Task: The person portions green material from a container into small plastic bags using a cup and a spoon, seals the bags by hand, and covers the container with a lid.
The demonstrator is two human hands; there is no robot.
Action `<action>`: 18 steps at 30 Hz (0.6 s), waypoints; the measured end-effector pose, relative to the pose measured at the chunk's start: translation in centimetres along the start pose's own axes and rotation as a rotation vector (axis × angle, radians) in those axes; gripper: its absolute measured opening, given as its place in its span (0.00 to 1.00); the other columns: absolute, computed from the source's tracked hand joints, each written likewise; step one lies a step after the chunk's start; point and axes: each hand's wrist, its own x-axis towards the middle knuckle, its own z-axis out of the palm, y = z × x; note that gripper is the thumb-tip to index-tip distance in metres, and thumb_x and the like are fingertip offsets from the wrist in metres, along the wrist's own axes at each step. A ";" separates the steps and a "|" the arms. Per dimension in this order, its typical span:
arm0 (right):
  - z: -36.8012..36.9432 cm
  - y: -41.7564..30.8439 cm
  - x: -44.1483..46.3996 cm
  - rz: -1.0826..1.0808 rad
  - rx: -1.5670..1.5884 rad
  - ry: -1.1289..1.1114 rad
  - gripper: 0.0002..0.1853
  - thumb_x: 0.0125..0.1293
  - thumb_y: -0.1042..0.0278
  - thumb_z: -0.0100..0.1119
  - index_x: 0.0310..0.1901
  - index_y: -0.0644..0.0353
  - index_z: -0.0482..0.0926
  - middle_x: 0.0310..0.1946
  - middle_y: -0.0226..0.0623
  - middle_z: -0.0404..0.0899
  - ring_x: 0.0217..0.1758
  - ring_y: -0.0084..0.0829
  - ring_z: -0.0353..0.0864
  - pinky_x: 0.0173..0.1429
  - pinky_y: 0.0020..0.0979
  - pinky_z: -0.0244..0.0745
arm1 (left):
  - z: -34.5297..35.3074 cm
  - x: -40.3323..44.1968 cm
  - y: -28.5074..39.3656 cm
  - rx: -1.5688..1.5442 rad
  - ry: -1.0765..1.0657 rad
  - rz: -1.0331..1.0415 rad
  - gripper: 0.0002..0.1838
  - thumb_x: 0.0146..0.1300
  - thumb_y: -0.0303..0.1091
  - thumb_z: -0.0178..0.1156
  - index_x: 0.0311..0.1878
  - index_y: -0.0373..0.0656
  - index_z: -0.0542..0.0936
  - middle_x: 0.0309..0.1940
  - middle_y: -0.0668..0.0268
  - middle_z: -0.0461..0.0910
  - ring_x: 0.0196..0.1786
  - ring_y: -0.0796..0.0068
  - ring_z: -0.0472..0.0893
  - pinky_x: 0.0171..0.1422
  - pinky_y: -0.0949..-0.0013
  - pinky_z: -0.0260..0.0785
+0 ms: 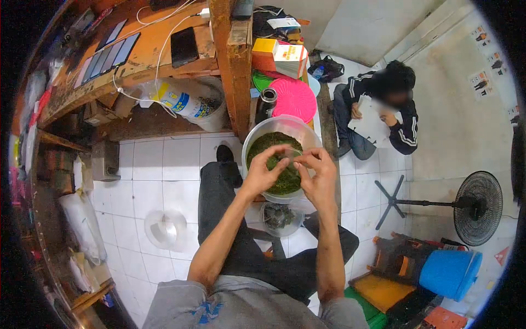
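My left hand [268,171] and my right hand [318,176] meet above a large translucent tub [303,124]. Fingers of both hands are closed in a pinch on a small piece of clear plastic [293,155]; whether it is a bag or a sheet I cannot tell. Fine, dark green chopped leaf [274,143] fills much of the tub. Below, between my legs, stands a smaller clear tub [296,220] with dark pieces in it, too blurred to name. My hands and wrists hide part of the big tub.
A pink round lid [296,98], a steel flask [268,98] and an orange-and-white box [290,57] crowd behind the tub. Phones [184,46] lie on the wooden shelf. Another person [378,109] sits at right with papers, near a standing fan [478,208].
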 end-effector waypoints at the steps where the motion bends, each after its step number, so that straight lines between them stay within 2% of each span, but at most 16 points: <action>1: -0.6 -0.7 -0.3 0.028 0.031 0.012 0.09 0.57 0.81 0.71 0.40 0.64 0.88 0.42 0.43 0.83 0.45 0.42 0.84 0.53 0.38 0.79 | 0.6 0.1 0.4 -0.036 0.062 0.064 0.16 0.72 0.33 0.67 0.58 0.37 0.83 0.48 0.63 0.87 0.58 0.69 0.82 0.68 0.64 0.70; 2: -1.1 -1.2 -0.6 0.058 0.061 0.027 0.10 0.57 0.81 0.72 0.41 0.64 0.89 0.39 0.41 0.84 0.42 0.39 0.85 0.50 0.35 0.80 | 0.9 0.1 0.2 -0.041 0.058 0.065 0.16 0.72 0.33 0.67 0.58 0.37 0.83 0.48 0.63 0.87 0.58 0.69 0.82 0.68 0.64 0.70; 4: -1.8 -1.7 -1.2 0.092 0.132 0.084 0.10 0.57 0.82 0.72 0.41 0.64 0.89 0.37 0.41 0.85 0.40 0.36 0.86 0.48 0.33 0.80 | 1.2 -0.1 -0.2 -0.391 0.018 -0.037 0.11 0.72 0.34 0.68 0.50 0.37 0.84 0.44 0.69 0.84 0.52 0.78 0.80 0.61 0.70 0.72; 5: -2.1 -1.7 -1.5 0.123 0.206 0.138 0.10 0.57 0.83 0.72 0.41 0.64 0.89 0.35 0.40 0.87 0.38 0.33 0.87 0.46 0.30 0.80 | 1.7 -0.2 -0.4 -0.420 0.040 -0.038 0.09 0.73 0.34 0.67 0.46 0.39 0.83 0.41 0.73 0.82 0.48 0.83 0.79 0.56 0.73 0.72; 8: -2.7 -1.0 -3.0 0.165 0.247 0.168 0.11 0.59 0.82 0.71 0.44 0.64 0.89 0.37 0.41 0.89 0.36 0.29 0.87 0.44 0.29 0.81 | 1.9 -1.0 1.4 -0.433 -0.006 -0.117 0.09 0.73 0.34 0.68 0.47 0.39 0.84 0.41 0.73 0.82 0.47 0.83 0.79 0.55 0.74 0.72; 12: -2.7 -1.7 -4.0 0.254 0.349 0.251 0.12 0.60 0.81 0.71 0.46 0.64 0.88 0.38 0.42 0.89 0.38 0.30 0.89 0.44 0.30 0.81 | 3.1 -1.8 3.2 -0.378 -0.003 -0.106 0.08 0.73 0.33 0.67 0.46 0.38 0.83 0.40 0.73 0.82 0.46 0.83 0.79 0.53 0.75 0.72; 14: -2.1 -1.8 -4.2 0.202 0.331 0.263 0.12 0.61 0.79 0.71 0.47 0.64 0.88 0.38 0.42 0.90 0.40 0.32 0.90 0.46 0.31 0.82 | 4.1 -2.6 4.7 -0.271 -0.002 -0.023 0.07 0.75 0.32 0.65 0.45 0.37 0.82 0.40 0.73 0.82 0.45 0.84 0.78 0.52 0.75 0.72; 16: -3.1 -2.6 -5.3 0.234 0.293 0.293 0.11 0.61 0.77 0.72 0.46 0.64 0.88 0.39 0.43 0.90 0.42 0.33 0.91 0.48 0.32 0.83 | 4.9 -3.7 4.7 -0.255 -0.021 -0.040 0.04 0.73 0.28 0.63 0.43 0.36 0.81 0.40 0.70 0.82 0.44 0.80 0.79 0.52 0.74 0.71; 18: -4.0 -2.6 -7.6 0.208 0.211 0.221 0.11 0.61 0.76 0.72 0.46 0.64 0.88 0.39 0.42 0.90 0.42 0.33 0.91 0.49 0.33 0.83 | 5.4 -5.6 5.5 -0.055 0.013 0.052 0.03 0.70 0.25 0.63 0.42 0.35 0.81 0.38 0.65 0.81 0.43 0.76 0.80 0.52 0.72 0.72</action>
